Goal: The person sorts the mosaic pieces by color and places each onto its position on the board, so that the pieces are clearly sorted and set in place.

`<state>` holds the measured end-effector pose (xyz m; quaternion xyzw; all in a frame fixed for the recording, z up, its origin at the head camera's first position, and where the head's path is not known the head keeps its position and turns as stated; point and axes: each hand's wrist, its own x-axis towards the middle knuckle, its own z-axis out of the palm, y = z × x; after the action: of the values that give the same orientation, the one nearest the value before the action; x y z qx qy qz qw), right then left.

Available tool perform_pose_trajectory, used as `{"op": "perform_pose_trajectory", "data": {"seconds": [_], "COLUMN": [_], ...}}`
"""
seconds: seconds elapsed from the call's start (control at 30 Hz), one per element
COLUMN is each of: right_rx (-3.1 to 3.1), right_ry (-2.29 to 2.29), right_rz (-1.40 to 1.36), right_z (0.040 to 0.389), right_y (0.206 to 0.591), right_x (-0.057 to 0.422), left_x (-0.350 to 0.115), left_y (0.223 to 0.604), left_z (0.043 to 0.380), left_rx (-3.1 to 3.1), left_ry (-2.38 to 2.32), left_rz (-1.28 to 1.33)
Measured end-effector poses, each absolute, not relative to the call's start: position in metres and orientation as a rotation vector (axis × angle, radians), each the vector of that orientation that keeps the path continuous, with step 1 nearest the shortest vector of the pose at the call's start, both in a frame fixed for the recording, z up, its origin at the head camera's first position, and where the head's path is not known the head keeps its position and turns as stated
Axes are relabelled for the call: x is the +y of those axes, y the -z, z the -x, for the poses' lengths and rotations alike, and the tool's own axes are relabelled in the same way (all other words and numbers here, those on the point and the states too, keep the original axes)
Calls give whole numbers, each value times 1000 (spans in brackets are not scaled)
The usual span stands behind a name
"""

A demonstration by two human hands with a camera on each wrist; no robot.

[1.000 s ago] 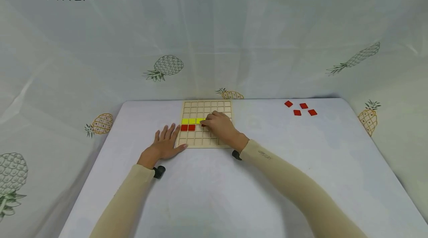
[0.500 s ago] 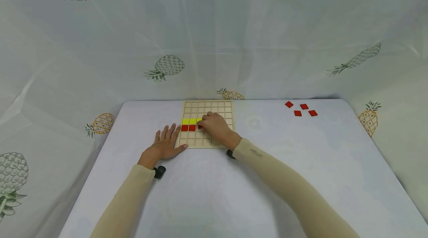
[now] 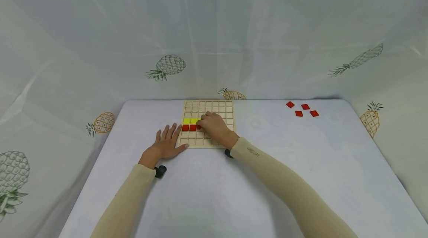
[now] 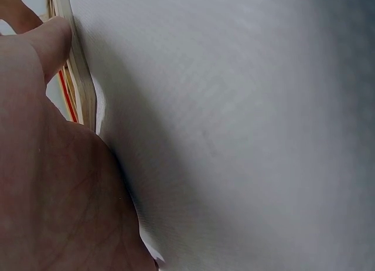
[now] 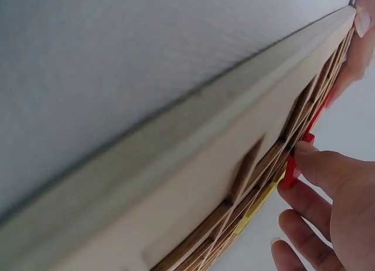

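A light wooden grid board point(image 3: 228, 116) lies at the table's far edge. My right hand point(image 3: 215, 127) is over it and pinches a red square tile point(image 5: 291, 170) between thumb and forefinger. In the right wrist view that tile stands tilted at the board's cells. Left of these fingers, two red tiles point(image 3: 189, 127) sit in one row, with yellow tiles point(image 3: 190, 121) in the row behind; my right hand partly covers the yellow row. My left hand point(image 3: 164, 147) lies spread flat on the table, its forefinger and thumb touching the board's left side and front corner.
Several loose red tiles point(image 3: 299, 113) lie at the far right of the white table point(image 3: 200, 193). Behind the table hangs a pale curtain point(image 3: 214, 26) with pineapple prints. Each wrist wears a small black camera point(image 3: 161, 171).
My right hand has shifted slightly left over the board with the red tile, to just beside the two red tiles in the row. My left hand has stayed in place.
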<state>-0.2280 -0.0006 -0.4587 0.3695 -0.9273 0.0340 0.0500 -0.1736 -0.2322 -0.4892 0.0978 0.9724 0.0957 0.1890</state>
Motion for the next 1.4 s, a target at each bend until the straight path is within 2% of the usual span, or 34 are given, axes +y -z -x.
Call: {"op": "perform_pose_trajectory", "data": {"seconds": [0.53,0.83,1.1,1.4], "right_rx": [-2788,-2764,-2738,-2664], "right_ry": [212,95,-141,-175], "right_rz": [-1153,-1152,-1078,-919], "right_z": [222,207,203,209], "right_y": [461,459,455,452], "right_x": [6,20,60,125], "left_x": [-224,-226,-226,-228], "left_y": [487,491,487,488], "left_z": [177,176,172,172], "left_rx": [2734,2727,2723,2729], "left_ry": [-243,-237,-274,-285], "left_rz": [-272,-268,-242,-251]}}
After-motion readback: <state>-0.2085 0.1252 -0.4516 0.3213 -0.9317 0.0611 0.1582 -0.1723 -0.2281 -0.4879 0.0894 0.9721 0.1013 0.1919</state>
